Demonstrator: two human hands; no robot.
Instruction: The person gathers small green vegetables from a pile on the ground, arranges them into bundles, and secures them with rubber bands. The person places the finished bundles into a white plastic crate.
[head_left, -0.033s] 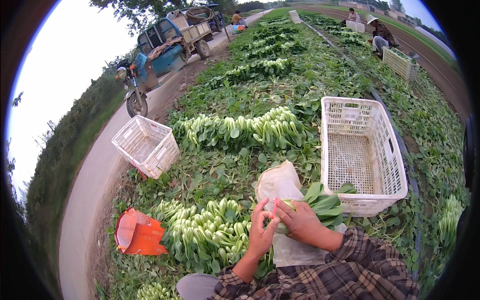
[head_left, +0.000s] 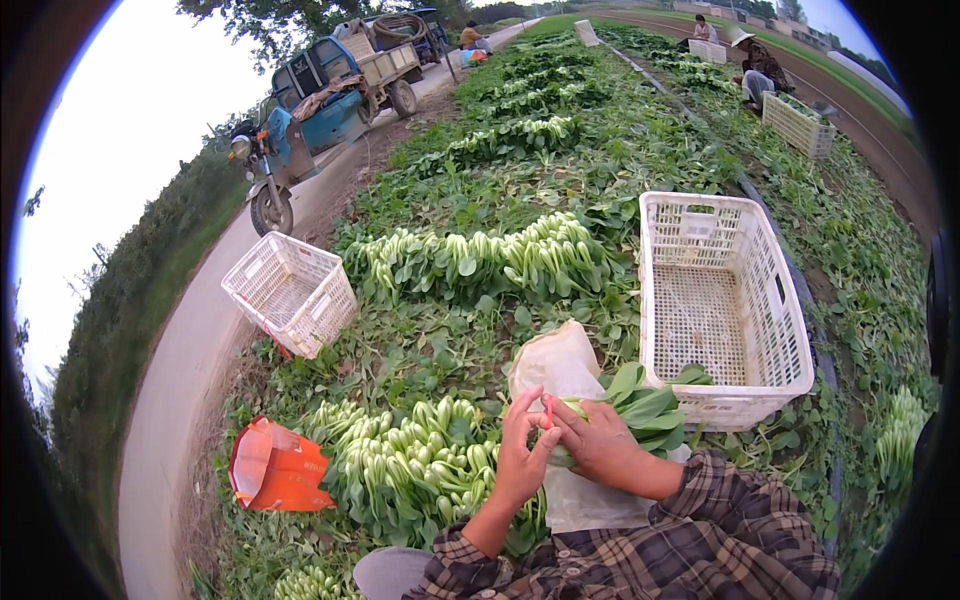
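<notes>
My right hand (head_left: 606, 446) is wrapped round a bunch of bok choy (head_left: 645, 410), its dark green leaves pointing right towards the large crate. At the stem end, my left hand (head_left: 520, 455) pinches a thin pinkish-red band (head_left: 548, 413) between thumb and fingers. The band stretches close to my right fingertips; whether it circles the stems is hidden by my hands. Under the bunch, a pale cloth or sack (head_left: 590, 505) covers my lap area. A heap of cut bok choy (head_left: 420, 460), pale stems upward, lies just left of my left hand.
A large white plastic crate (head_left: 655, 290) stands ahead right, a smaller one (head_left: 325, 315) at left. An orange bag (head_left: 285, 470) sits beside the heap. Rows of cut bok choy (head_left: 480, 260) lie ahead. A blue three-wheeler (head_left: 330, 120) stands on the road; people (head_left: 762, 75) crouch farther off.
My left fingertips have risen very slightly at the band, and the band's angle has shifted a little. My right hand and the bunch hold their place.
</notes>
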